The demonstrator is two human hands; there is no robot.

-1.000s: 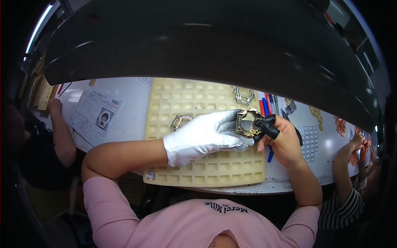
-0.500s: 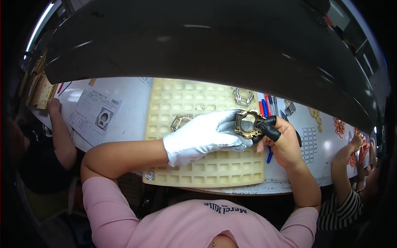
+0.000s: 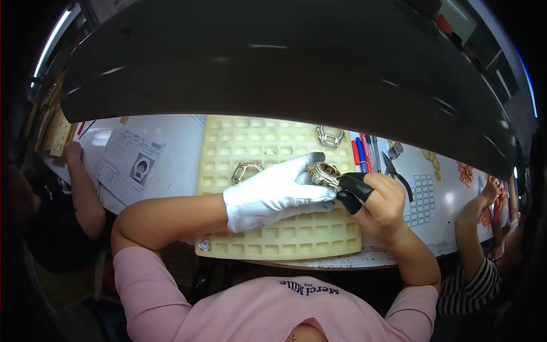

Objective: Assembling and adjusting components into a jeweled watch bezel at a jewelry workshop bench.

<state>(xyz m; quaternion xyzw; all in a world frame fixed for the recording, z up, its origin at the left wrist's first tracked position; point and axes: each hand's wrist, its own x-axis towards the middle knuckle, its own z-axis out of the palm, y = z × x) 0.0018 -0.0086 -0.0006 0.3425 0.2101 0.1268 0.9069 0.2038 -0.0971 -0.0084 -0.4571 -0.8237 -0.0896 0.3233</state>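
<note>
My left hand (image 3: 273, 191), in a white glove, reaches across a cream grid tray (image 3: 273, 239) and pinches a gold-coloured metal watch case (image 3: 322, 172) from the left. My right hand (image 3: 379, 199), bare with black finger cots on thumb and forefinger, grips the same case from the right. The case is held just above the tray's right half. Two more metal cases lie in the tray: one (image 3: 246, 169) beside my left glove, another (image 3: 330, 136) near the tray's far edge.
Red and blue pens (image 3: 360, 154) and dark pliers (image 3: 396, 170) lie right of the tray. A printed sheet (image 3: 130, 165) lies at left beside another person's arm (image 3: 82, 188). A person in a striped sleeve (image 3: 473, 279) works at right. A dark lamp hood (image 3: 285, 62) overhangs the table.
The watch case has been turned between my fingers, and my hands have shifted slightly; the rest is unchanged.
</note>
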